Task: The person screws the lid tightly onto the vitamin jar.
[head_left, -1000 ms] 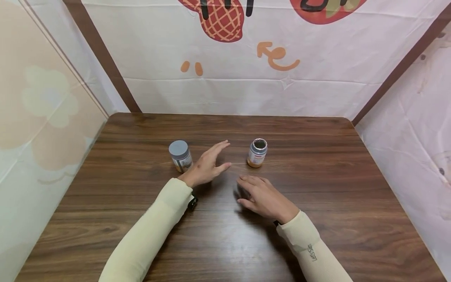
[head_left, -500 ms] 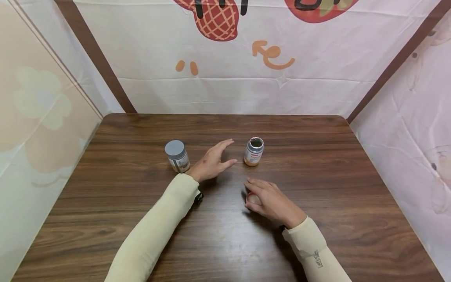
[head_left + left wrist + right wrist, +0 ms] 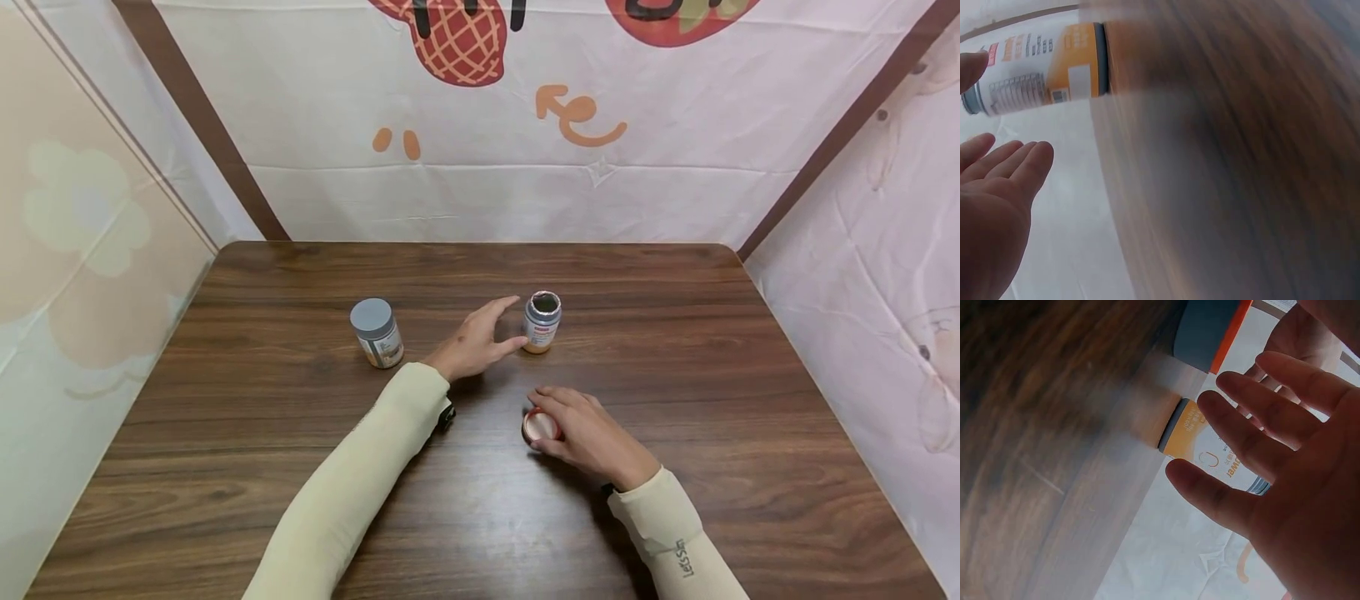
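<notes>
An uncapped jar point(image 3: 542, 327) with a white and orange label stands upright, a ragged foil edge around its mouth. My left hand point(image 3: 474, 343) is just left of it, thumb and fingers spread toward its side; whether they touch cannot be told. In the left wrist view the same jar point(image 3: 1041, 69) appears beyond the fingers. A jar lid point(image 3: 542, 425), red-rimmed with a pale inside, lies upside down on the table. Beside it is my right hand point(image 3: 592, 433), fingers loosely extended around its right side. The right wrist view shows the lid point(image 3: 1207, 331) apart from those fingers.
A second jar point(image 3: 377, 333), closed with a grey-blue lid, stands left of my left hand. All sit on a brown wood-grain table point(image 3: 247, 400). A printed white cloth point(image 3: 322, 167) hangs behind the table's far edge.
My left hand has moved right, up to the uncapped jar. My right hand has shifted slightly right and drawn back from the lid, which now shows more fully on the table.
</notes>
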A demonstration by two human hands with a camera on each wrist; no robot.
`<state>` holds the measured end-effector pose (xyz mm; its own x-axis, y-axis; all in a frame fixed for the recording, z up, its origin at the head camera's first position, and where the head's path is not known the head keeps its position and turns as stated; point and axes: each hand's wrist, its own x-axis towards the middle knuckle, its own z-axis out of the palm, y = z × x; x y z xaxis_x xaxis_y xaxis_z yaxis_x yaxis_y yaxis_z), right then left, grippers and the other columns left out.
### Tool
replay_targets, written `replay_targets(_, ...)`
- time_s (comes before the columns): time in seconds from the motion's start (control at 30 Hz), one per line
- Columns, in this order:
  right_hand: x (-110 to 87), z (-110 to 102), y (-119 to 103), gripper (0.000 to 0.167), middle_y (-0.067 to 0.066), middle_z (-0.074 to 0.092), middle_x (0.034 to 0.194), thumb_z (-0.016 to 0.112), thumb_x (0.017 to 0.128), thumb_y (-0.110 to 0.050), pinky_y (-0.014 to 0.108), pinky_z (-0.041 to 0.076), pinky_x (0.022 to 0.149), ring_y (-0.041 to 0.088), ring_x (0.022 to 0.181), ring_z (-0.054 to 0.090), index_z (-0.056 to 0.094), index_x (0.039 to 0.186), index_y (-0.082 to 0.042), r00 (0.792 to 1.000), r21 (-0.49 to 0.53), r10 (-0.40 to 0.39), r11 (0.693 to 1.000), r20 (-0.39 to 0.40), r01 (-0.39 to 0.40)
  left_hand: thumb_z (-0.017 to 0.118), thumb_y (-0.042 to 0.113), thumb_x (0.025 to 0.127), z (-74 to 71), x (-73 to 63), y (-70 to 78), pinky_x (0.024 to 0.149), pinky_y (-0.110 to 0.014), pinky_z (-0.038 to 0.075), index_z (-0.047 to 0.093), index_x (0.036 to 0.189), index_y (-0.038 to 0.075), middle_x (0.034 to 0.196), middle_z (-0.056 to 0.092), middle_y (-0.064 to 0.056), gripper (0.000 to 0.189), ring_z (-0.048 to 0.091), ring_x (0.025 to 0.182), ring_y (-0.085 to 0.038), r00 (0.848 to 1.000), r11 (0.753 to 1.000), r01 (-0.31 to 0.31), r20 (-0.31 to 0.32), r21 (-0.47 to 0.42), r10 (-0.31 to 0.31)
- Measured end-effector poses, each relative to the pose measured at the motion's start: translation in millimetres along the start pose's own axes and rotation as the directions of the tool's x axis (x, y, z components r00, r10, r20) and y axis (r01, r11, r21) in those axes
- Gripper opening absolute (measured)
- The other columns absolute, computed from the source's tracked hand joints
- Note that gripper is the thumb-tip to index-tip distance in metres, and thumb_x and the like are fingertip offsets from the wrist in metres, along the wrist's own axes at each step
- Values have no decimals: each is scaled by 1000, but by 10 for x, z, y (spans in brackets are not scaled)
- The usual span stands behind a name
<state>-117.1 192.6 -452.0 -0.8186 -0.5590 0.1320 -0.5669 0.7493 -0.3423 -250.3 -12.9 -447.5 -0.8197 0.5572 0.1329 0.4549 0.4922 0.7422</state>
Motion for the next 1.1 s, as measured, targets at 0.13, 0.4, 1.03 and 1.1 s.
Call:
replay_targets(0.13, -13, 20, 16, 62, 16, 60, 132, 85, 82, -25, 55, 46, 94, 32, 123, 55, 60, 133, 0, 1000, -2, 5, 1000, -7, -5, 70, 26, 96, 77, 65, 22, 112, -45, 35, 33, 153, 2, 153, 41, -15, 72, 40, 140, -29, 1000, 999, 7, -2, -38, -7)
replay_targets(0.4, -17, 25, 27, 64, 12, 61, 128, 88, 78, -26, 52, 47, 89, 31, 118, 57, 63, 131, -3, 999, -2, 30, 1000, -19, -30, 75, 25, 93, 175, 172, 75, 108, -42, 40, 33, 153, 2, 147, 48, -14, 76, 50, 132, -28, 998, 997, 12, -54, -77, -16)
replay_targets(1.03, -2, 77, 26, 62, 7, 63, 114, 90, 73, -28, 44, 47, 74, 26, 102, 60, 65, 125, -4, 999, -70, 35, 997, -11, -35, 71, 24, 95, 292, 237, 141, 105, -42, 42, 34, 151, 1, 140, 53, -15, 71, 52, 128, -27, 992, 989, 84, -82, -119, -94)
replay_targets(1.1, -2, 78, 24, 59, 6, 63, 112, 90, 74, -27, 43, 46, 73, 25, 101, 60, 66, 122, -6, 999, -70, 37, 997, -4, -38, 71, 24, 95, 301, 243, 136, 106, -41, 42, 34, 151, 2, 140, 53, -14, 70, 51, 129, -26, 991, 988, 95, -79, -121, -105)
